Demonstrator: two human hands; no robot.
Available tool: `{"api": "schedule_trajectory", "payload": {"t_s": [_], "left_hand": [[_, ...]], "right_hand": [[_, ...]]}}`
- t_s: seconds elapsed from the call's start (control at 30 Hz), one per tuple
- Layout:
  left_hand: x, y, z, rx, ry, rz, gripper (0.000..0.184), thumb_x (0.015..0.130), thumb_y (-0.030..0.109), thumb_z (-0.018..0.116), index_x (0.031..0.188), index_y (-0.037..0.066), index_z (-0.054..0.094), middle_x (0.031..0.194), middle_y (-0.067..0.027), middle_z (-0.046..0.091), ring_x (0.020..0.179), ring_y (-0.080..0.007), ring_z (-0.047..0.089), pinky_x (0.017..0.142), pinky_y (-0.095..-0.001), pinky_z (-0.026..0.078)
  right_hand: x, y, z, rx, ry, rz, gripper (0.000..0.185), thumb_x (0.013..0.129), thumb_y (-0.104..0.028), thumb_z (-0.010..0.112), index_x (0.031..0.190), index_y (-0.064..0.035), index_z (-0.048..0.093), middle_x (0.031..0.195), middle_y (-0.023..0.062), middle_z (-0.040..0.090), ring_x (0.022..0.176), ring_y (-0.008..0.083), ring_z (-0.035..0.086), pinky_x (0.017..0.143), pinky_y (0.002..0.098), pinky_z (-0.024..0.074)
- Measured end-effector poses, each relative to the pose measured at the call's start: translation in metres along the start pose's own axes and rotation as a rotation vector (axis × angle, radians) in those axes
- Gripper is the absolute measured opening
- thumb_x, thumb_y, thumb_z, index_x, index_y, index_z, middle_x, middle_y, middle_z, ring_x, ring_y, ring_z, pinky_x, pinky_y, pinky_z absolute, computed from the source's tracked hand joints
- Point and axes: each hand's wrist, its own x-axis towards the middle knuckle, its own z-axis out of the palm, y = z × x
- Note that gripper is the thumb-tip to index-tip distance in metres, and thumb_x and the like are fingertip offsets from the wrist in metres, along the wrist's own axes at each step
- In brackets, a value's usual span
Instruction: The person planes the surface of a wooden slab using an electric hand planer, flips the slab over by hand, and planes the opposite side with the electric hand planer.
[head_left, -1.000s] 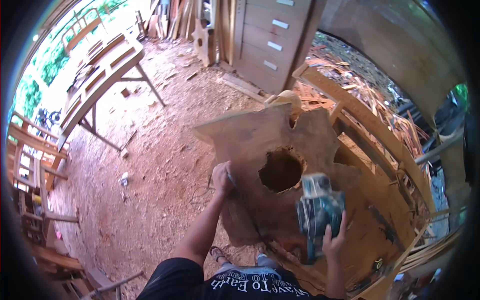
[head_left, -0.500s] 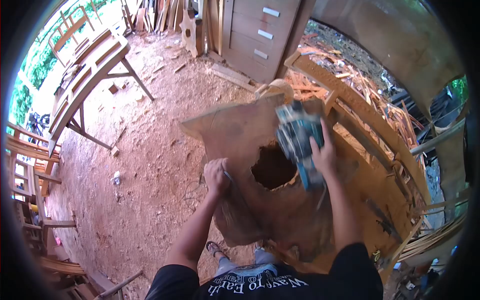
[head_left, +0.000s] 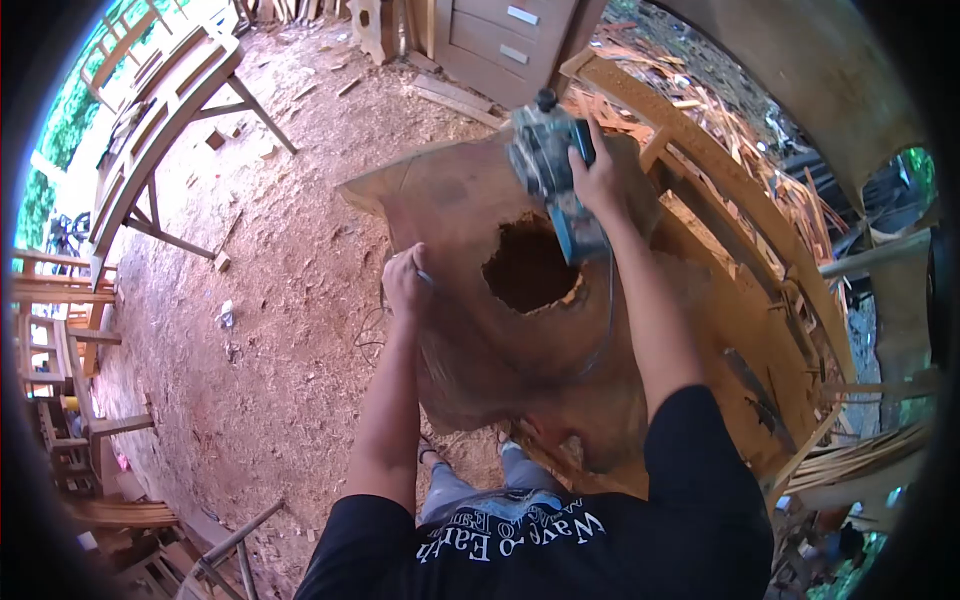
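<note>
A broad, irregular wooden slab (head_left: 450,230) lies in front of me, with a jagged-edged hole (head_left: 535,265) through its middle. My right hand (head_left: 597,175) is wrapped round the handle of a teal electric planer (head_left: 545,160), which is over the slab's far right part, just beyond the hole. Whether its sole touches the wood I cannot tell. A cord (head_left: 610,310) trails from the tool back toward me. At the slab's left edge, my left hand (head_left: 407,285) is closed on a slim bluish stick (head_left: 425,276), perhaps a pencil; its tip pokes out over the wood.
Sawdust and shavings cover the floor (head_left: 280,330). On the right stands a dusty wooden frame (head_left: 700,190), with scrap wood (head_left: 690,90) behind it. A curved wooden frame on legs (head_left: 160,130) is at the far left, a drawer cabinet (head_left: 490,50) at the back.
The planer and my right hand have moved farther away and slightly left. My left hand and the slab appear higher and farther left, partly because the view has tilted down.
</note>
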Motion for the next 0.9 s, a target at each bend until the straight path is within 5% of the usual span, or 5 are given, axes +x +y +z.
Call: {"api": "schedule_trajectory", "payload": {"t_s": [0.33,0.47,0.6,0.63,0.9], "left_hand": [[-0.005,-0.013,0.006,-0.019,-0.065,0.033,0.037,0.104,0.029,0.044,0.088,0.006,0.067,0.085,-0.0170,0.069,0.085,-0.0379,0.064,0.079,-0.0479,0.047],[-0.003,0.005,-0.002,0.076,-0.129,0.029,0.042,0.105,0.033,0.040,0.088,0.006,0.068,0.086,-0.0154,0.070,0.086,-0.0353,0.064,0.078,-0.0465,0.045],[-0.001,0.015,-0.002,0.043,0.002,0.089,0.038,0.105,0.027,0.044,0.084,0.003,0.066,0.083,-0.0166,0.068,0.082,-0.0376,0.064,0.078,-0.0452,0.048],[-0.002,0.013,-0.002,0.053,-0.025,0.067,0.040,0.105,0.030,0.043,0.086,0.004,0.068,0.085,-0.0153,0.070,0.084,-0.0361,0.065,0.078,-0.0449,0.047],[0.003,0.016,-0.007,0.119,-0.116,0.006,0.045,0.105,0.035,0.041,0.089,0.006,0.071,0.090,-0.0152,0.072,0.086,-0.0356,0.066,0.075,-0.0469,0.046]], "right_hand": [[-0.357,-0.088,-0.179,-0.051,-0.026,0.401,0.063,0.097,-0.016,0.062,0.152,-0.0003,0.035,0.148,0.0251,0.048,0.136,0.0373,0.048,0.112,0.0411,0.0382],[-0.393,-0.074,-0.196,-0.235,-0.060,0.321,0.067,0.097,-0.008,0.059,0.156,-0.0028,0.027,0.119,0.0120,0.060,0.071,0.0106,0.056,0.065,0.0266,0.0501],[-0.304,-0.061,-0.174,-0.177,-0.074,0.239,0.065,0.096,-0.013,0.061,0.154,-0.0035,0.032,0.133,0.0188,0.054,0.103,0.0249,0.052,0.088,0.0344,0.0445],[-0.271,-0.065,-0.165,-0.122,-0.071,0.212,0.065,0.096,-0.017,0.063,0.152,-0.0004,0.035,0.148,0.0259,0.047,0.137,0.0391,0.047,0.112,0.0421,0.0390],[-0.027,-0.025,-0.035,-0.185,0.057,-0.101,0.065,0.095,-0.026,0.062,0.154,-0.0204,0.036,0.137,0.0219,0.058,0.124,0.0396,0.057,0.101,0.0423,0.0483]]}}
